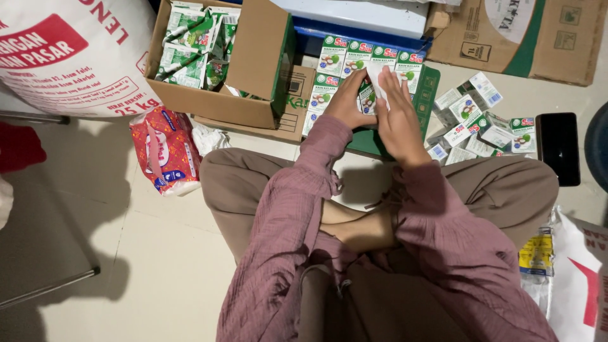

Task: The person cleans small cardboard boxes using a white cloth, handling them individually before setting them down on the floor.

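Both hands meet over a flattened green cardboard sheet (429, 88) on the floor. My left hand (347, 100) and my right hand (398, 119) together grip one small green-and-white carton (373, 87) held between them. Rows of the same small cartons (345, 57) lie flat on the sheet just beyond my fingers. A loose heap of more such cartons (484, 120) lies on the floor to the right of my right hand.
An open brown box (209, 101) with green packets stands at the left. A large white sack (69, 50) is at the far left, a red-and-white plastic pack (166, 149) below it. A black phone (558, 147) lies at the right. More cardboard (519, 35) lies behind.
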